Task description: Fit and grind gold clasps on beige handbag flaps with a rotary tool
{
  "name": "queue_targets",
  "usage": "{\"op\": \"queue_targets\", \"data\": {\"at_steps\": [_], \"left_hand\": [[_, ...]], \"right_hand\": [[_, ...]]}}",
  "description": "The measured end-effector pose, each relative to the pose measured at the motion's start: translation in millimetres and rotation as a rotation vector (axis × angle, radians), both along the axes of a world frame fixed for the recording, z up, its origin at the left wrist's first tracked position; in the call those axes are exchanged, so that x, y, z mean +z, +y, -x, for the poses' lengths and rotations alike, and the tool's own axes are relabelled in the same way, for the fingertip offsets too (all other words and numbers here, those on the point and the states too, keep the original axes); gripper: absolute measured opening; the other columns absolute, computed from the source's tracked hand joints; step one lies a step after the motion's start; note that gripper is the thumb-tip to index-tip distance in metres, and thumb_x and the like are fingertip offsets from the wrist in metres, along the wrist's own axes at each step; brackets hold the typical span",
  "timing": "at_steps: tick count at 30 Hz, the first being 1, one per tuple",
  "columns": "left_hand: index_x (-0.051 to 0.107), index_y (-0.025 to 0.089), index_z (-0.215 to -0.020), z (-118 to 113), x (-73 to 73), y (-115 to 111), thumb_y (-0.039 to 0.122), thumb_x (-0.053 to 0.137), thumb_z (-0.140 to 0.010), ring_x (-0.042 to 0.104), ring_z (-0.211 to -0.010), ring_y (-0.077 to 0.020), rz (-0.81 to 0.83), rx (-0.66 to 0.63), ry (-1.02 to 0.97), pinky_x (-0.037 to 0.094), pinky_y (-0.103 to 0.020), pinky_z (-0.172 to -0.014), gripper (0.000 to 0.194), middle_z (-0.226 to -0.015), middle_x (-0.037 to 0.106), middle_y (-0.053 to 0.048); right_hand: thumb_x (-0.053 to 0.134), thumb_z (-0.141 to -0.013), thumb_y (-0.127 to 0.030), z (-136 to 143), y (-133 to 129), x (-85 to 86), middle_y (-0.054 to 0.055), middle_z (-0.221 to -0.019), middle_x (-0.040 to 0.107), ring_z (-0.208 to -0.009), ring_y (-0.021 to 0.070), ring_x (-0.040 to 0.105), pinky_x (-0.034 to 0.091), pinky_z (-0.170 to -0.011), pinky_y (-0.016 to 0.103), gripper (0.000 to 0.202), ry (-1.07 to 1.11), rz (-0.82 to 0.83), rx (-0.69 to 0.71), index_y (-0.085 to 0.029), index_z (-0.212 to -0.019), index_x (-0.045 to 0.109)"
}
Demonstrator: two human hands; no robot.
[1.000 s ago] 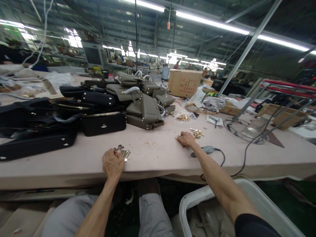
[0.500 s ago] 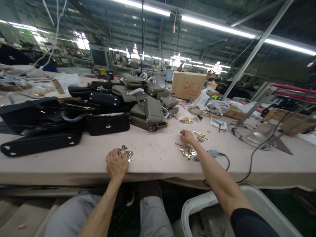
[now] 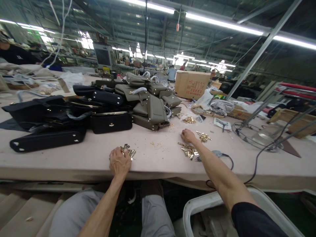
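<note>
Gold metal fittings lay in a small heap under the fingertips of the left hand, which rested palm down on them at the near edge of the pink table, fingers curled over the pieces. Farther out, the right hand lay flat and loose on the table, grasping nothing, between a second heap of fittings just behind its wrist and a third heap just to its right. Beyond both hands sat stacked black bags and olive bags.
</note>
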State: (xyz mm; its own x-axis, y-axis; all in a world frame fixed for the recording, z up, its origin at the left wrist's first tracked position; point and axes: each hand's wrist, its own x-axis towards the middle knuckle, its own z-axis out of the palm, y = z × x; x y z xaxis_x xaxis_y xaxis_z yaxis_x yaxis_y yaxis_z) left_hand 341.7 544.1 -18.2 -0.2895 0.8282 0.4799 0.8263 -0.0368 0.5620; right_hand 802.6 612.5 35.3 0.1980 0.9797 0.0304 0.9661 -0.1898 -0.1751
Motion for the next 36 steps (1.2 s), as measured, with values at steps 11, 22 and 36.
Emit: {"op": "queue_targets", "data": {"at_steps": [11,22,36], "left_hand": [[0.063,0.013,-0.111,-1,-1.3,1,0.034,0.044,-0.101,0.052,-0.121,-0.0346,-0.004,-0.005,-0.012,0.043,-0.047,-0.105,0.031,-0.115,0.066,-0.019],[0.062,0.015,-0.111,-1,-1.3,2,0.037,0.044,-0.1,0.052,-0.122,-0.0346,-0.009,-0.001,-0.019,0.043,-0.048,-0.106,0.03,-0.117,0.065,-0.018],[0.061,0.015,-0.111,-2,0.7,0,0.038,0.045,-0.1,0.053,-0.121,-0.0346,-0.006,0.021,0.008,0.044,-0.045,-0.102,0.03,-0.116,0.066,-0.018]], "right_hand": [[0.067,-0.091,-0.047,5,-64,7.6,0.004,-0.099,0.073,-0.084,0.0164,0.063,0.046,-0.075,0.023,0.029,0.184,0.116,0.294,-0.021,-0.1,0.076],[0.05,-0.099,-0.031,-41,-54,10.1,0.022,-0.122,0.064,-0.112,0.0298,0.062,0.044,-0.099,0.038,0.037,-0.112,0.07,-0.071,-0.011,-0.124,0.069],[0.055,-0.091,-0.031,-84,-76,18.2,0.018,-0.111,0.071,-0.104,0.0262,0.065,0.046,-0.09,0.031,0.035,-0.089,-0.011,-0.223,-0.012,-0.113,0.074]]}}
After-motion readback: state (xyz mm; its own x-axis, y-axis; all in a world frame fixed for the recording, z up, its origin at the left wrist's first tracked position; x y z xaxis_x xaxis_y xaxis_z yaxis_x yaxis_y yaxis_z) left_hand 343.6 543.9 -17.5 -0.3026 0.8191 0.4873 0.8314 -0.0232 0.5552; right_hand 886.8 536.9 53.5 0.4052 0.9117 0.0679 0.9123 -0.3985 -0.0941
